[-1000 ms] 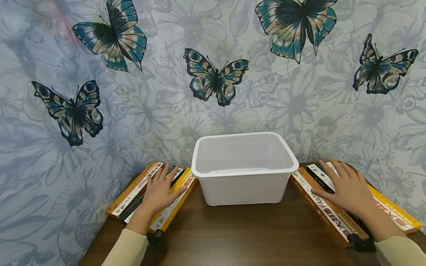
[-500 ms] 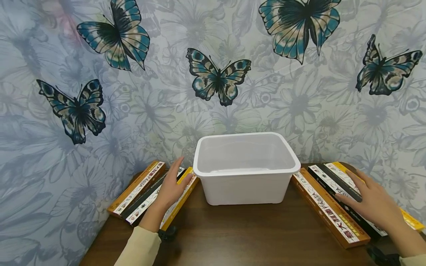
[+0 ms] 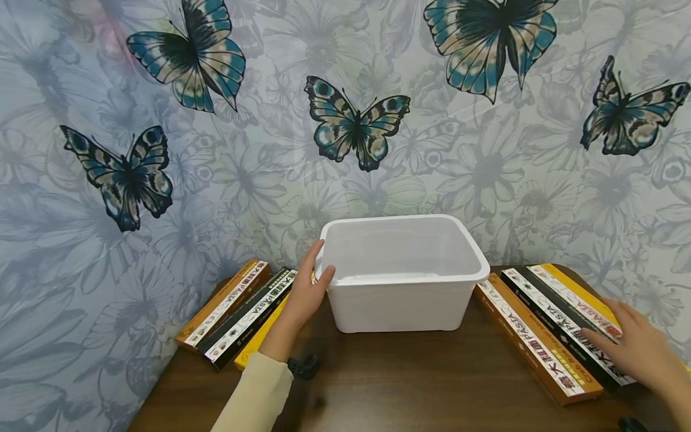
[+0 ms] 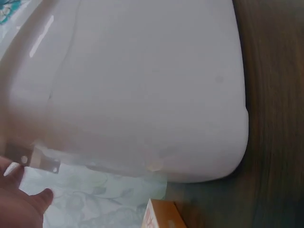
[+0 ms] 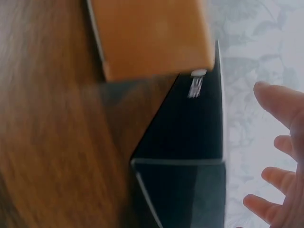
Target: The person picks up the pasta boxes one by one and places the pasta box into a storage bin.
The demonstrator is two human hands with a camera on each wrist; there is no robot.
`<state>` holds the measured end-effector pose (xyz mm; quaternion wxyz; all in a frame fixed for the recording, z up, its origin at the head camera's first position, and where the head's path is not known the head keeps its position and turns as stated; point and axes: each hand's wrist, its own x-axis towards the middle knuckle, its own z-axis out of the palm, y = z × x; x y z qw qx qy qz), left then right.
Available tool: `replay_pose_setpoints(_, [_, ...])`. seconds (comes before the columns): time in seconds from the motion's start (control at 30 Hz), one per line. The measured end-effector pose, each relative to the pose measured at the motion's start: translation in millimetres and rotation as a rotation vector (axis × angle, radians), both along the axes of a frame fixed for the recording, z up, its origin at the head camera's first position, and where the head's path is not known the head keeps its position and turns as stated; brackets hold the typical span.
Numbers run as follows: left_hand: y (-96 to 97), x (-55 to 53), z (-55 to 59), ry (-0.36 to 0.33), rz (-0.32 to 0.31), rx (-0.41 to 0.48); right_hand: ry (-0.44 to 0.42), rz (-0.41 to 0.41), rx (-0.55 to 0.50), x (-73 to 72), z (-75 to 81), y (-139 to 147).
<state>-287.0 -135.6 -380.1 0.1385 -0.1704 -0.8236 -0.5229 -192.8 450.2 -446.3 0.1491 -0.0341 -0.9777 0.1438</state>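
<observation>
A white plastic bin (image 3: 396, 307) stands upright on the table, its inside showing no contents. My left hand (image 3: 303, 300) is at the bin's left rim with fingers extended and thumb apart; whether it touches the rim I cannot tell. In the left wrist view the bin's wall (image 4: 142, 85) fills most of the picture, with the fingers at lower left. My right hand (image 3: 642, 345) hovers around the yellow pasta box (image 3: 574, 289) on the right, fingers spread and partly hiding it. Beside that box lie a black pasta box (image 3: 567, 327) and a brown pasta box (image 3: 534, 339).
Left of the bin lie a brown box (image 3: 224, 305), a black box (image 3: 249, 317) and a yellow box (image 3: 263, 333), the last partly behind my left arm. A butterfly-patterned wall covering (image 3: 243, 180) rises behind the brown wooden table (image 3: 388, 378).
My left hand has moved right, from over the left boxes to the bin's rim. My right hand has drawn back to the right and nearer, uncovering the black box.
</observation>
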Motion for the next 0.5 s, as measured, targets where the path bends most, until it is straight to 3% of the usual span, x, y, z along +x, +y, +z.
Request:
replay_pose_setpoints(0.13, [4.8, -4.0, -1.6, 0.011, 0.011, 0.075, 0.007, -0.026, -0.005, 2.2, -4.9, 9.2])
replay_pose_setpoints(0.3, [7.1, -10.7, -10.2, 0.069, -0.061, 0.223, -0.017, -0.078, 0.007, 1.7, -12.2, 19.7])
replay_pose_setpoints(0.5, [6.9, -13.3, -20.8, 0.141, -0.112, 0.311, -0.032, -0.118, 0.028, 0.1, -16.8, 26.7])
